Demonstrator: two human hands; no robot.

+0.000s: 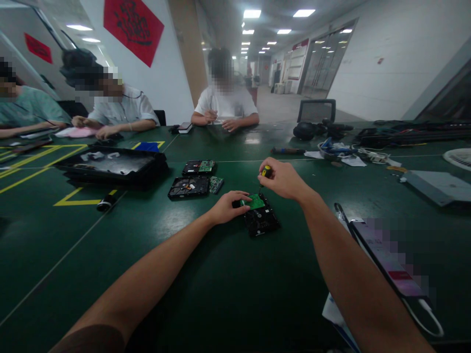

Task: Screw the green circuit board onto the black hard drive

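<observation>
A black hard drive (260, 221) with a green circuit board (255, 201) on its upper side lies on the table in front of me. My left hand (231, 208) grips the drive at its left edge, the fingertips resting beside the board. Above the far right corner, my right hand (280, 179) is closed around a yellow-and-black screwdriver (266, 171). Its thin shaft points down at the board; whether the tip sits in a screw is too small to tell.
Left of the drive lie two more hard drives (189, 187) (198, 167) and a loose circuit board (216, 184). Farther left stand black trays (110, 166). A phone (388, 260) with a white cable is by my right forearm. Several people (226, 105) sit across the table.
</observation>
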